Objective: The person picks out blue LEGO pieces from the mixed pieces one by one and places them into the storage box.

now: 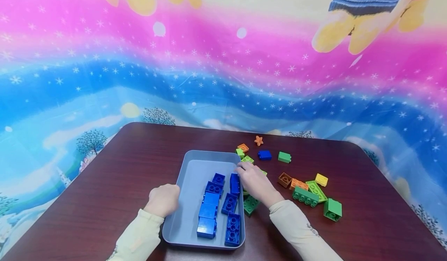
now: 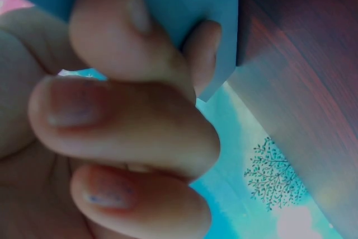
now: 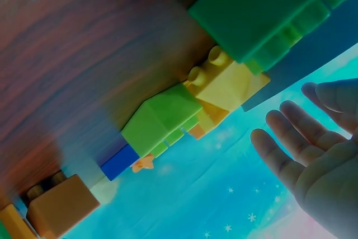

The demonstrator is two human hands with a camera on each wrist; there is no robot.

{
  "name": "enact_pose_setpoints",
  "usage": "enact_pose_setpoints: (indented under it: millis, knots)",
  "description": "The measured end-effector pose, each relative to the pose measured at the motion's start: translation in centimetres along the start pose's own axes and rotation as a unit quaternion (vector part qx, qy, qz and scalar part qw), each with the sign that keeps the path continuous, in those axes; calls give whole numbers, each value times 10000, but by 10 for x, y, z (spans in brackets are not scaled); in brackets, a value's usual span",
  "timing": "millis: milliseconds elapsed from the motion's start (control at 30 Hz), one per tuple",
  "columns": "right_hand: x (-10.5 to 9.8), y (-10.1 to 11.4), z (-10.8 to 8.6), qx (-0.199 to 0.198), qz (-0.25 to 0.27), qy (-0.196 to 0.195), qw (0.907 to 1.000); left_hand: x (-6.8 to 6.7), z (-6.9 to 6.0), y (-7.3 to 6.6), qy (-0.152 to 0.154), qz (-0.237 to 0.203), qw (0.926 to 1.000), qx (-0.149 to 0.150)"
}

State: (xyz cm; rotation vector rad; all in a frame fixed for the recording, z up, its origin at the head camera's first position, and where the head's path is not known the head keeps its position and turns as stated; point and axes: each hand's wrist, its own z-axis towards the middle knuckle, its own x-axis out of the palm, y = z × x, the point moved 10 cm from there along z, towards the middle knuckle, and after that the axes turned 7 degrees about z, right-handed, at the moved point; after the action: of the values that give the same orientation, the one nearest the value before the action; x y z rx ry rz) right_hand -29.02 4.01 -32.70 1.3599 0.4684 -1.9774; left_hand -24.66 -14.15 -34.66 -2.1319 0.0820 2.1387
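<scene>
A grey rectangular tray (image 1: 191, 175) lies lengthwise on the dark wooden table, with several blue toy bricks (image 1: 208, 210) inside, mostly in two rough rows. My left hand (image 1: 163, 199) grips the tray's left side. In the left wrist view its fingers (image 2: 117, 32) are curled at the tray wall (image 2: 218, 4). Over the tray's right rim is my right hand (image 1: 256, 183), above some green bricks partly hidden by it. Seen from the right wrist, that hand (image 3: 321, 158) has loosely extended fingers and holds nothing. A large green brick (image 3: 268, 9) is near it.
Right of the tray, loose bricks are scattered: a long green brick (image 1: 305, 196), a green block (image 1: 333, 209), a brown brick (image 1: 285, 180) and a yellow one (image 1: 321, 180). Farther back are a blue brick (image 1: 264, 155) and an orange flower piece (image 1: 258, 140). A patterned cloth hangs behind the table.
</scene>
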Motion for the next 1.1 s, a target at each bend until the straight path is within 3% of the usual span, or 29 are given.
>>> enact_pose_setpoints:
  millis: [300, 833, 1100]
  knots:
    - [-2, -9, -1, 15, 63, -208, 9998, 0, 0, 0, 15, -19, 10000, -17]
    - [8, -29, -5, 744, 25, 270, 9969, 1, 0, 1, 65, -9, 10000, -44]
    - [4, -34, -6, 653, 2, 30, 9979, 1, 0, 1, 61, -9, 10000, -39]
